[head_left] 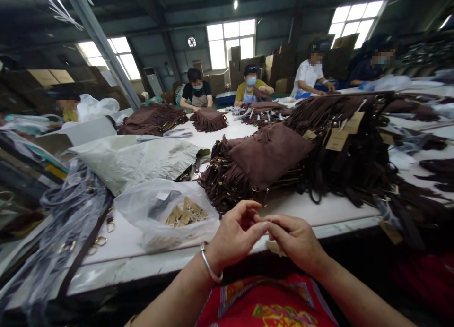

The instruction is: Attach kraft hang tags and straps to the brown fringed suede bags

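From where I stand, the stack of fringed brown bags (271,157) anchors the table (349,214); just this side of it, both hands meet low over the table's near edge; the right hand (294,237) has its thumb and fingers drawn together at the tips, and a tan tag (275,248) hangs below them, so it seems pinched there, perhaps by its string; the left hand (239,228) curls in to meet it, thumb at the right fingertips, though I can't tell from here whether it grips anything itself.

The tag is in front of the stack, near the lap; left of the stack, a clear plastic bag (131,209) lies open with more tags (186,213) bunched inside, their strings crossing; right of the stack, a taller heap (354,164) carries tags already dangling.

What I'd worry about is the tag slipping: if that pinch loosens, it could drop past the edge onto the red apron (264,296) or the floor; strings pulled from the bag might come out knotted; and the stack's top bag lies tilted, so a knock from a forearm could send it sliding.
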Available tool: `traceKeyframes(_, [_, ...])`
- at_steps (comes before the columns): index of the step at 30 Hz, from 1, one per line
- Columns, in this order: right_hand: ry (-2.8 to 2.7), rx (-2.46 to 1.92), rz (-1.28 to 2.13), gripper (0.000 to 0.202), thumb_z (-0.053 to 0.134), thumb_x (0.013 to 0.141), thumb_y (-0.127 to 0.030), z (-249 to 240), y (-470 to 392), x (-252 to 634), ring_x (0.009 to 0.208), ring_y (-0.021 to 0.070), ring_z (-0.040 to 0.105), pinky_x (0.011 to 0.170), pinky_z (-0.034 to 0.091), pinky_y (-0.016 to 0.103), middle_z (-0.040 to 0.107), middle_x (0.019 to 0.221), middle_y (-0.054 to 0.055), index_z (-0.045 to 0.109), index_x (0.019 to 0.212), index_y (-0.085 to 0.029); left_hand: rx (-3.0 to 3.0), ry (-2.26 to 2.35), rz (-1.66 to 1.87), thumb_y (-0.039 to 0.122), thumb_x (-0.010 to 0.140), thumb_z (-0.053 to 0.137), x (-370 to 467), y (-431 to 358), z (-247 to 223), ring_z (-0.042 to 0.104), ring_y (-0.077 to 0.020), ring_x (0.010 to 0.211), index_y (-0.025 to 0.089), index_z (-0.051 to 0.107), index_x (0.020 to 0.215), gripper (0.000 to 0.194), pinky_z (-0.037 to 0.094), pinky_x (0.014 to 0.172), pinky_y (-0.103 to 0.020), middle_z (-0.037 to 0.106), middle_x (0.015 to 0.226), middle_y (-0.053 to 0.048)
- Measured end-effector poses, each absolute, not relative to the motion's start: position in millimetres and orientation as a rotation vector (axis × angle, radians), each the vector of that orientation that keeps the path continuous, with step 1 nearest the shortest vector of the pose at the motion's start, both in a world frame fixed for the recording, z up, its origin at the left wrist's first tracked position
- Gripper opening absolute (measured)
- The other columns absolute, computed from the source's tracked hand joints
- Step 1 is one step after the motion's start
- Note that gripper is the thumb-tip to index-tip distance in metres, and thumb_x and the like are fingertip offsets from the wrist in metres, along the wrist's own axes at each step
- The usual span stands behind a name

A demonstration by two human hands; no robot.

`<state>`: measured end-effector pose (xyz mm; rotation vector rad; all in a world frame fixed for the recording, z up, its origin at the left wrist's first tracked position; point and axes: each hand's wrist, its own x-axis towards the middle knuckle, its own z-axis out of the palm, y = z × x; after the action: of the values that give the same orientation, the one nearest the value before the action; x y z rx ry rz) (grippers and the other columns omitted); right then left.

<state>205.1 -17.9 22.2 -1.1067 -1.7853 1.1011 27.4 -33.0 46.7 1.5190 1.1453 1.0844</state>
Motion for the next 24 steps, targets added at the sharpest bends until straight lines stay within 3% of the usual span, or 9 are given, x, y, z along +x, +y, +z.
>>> traceKeyframes(2, [-1.84, -1.128, 1.03, 0.021, 0.053, 0.091, -0.031, 16, -16, 203, 0.073, 0.0169, 0.064, 0.066, 0.05, 0.026, 0.069, 0.077, 0.0, 0.071, 0.086, -0.021, 1.682, 1.14, 1.085, 0.028, 0.081, 0.069, 33, -35, 49, 0.061, -0.0165, 0.077, 0.021, 0.065, 0.111, 0.03, 0.048, 0.069, -0.026, 0.066, 0.089, -0.005])
traceKeyframes(5, [-1.952, -1.132, 0.833, 0.021, 0.05, 0.09, -0.025, 8, -15, 201, 0.071, 0.0171, 0.062, 0.067, 0.048, 0.028, 0.068, 0.075, 0.001, 0.069, 0.081, -0.021, 1.884, 1.286, 1.114, 0.027, 0.086, 0.064, 38, -32, 46, 0.059, -0.0172, 0.076, 0.02, 0.07, 0.086, 0.01, 0.045, 0.071, -0.028, 0.066, 0.08, -0.006])
traceKeyframes(9, [-1.948, -1.069, 0.816, 0.02, 0.052, 0.094, -0.03, 4, -15, 202, 0.078, 0.0169, 0.064, 0.072, 0.049, 0.028, 0.07, 0.085, 0.003, 0.07, 0.095, -0.023, 1.821, 1.389, 1.089, 0.03, 0.089, 0.06, 38, -28, 37, 0.059, -0.017, 0.07, 0.02, 0.065, 0.072, 0.02, 0.044, 0.064, -0.027, 0.065, 0.072, -0.005])
traceKeyframes(14, [-1.873, -1.062, 0.881, 0.025, 0.053, 0.094, -0.036, 5, -8, 207, 0.071, 0.0165, 0.06, 0.067, 0.046, 0.027, 0.065, 0.074, 0.002, 0.072, 0.084, -0.023, 1.514, 1.396, 1.072, 0.033, 0.089, 0.058, 39, -21, 29, 0.061, -0.016, 0.06, 0.02, 0.06, 0.072, 0.021, 0.044, 0.056, -0.025, 0.063, 0.066, -0.003])
traceKeyframes(19, [-1.47, -1.191, 0.996, 0.025, 0.067, 0.08, -0.044, 1, 12, 201, 0.072, 0.0183, 0.059, 0.066, 0.046, 0.028, 0.067, 0.072, 0.002, 0.074, 0.077, -0.02, 1.832, 1.477, 1.381, 0.028, 0.088, 0.059, 34, 5, 30, 0.056, -0.0193, 0.074, 0.022, 0.066, 0.079, 0.014, 0.043, 0.071, -0.03, 0.062, 0.078, -0.006])
traceKeyframes(24, [-1.261, -1.197, 1.085, 0.041, 0.067, 0.076, -0.054, -10, 27, 176, 0.055, 0.0145, 0.052, 0.05, 0.041, 0.026, 0.06, 0.059, 0.0, 0.076, 0.083, -0.015, 1.866, 1.41, 1.482, 0.023, 0.088, 0.058, 29, 30, 31, 0.057, -0.0218, 0.083, 0.024, 0.071, 0.087, 0.013, 0.043, 0.081, -0.032, 0.064, 0.086, -0.008])
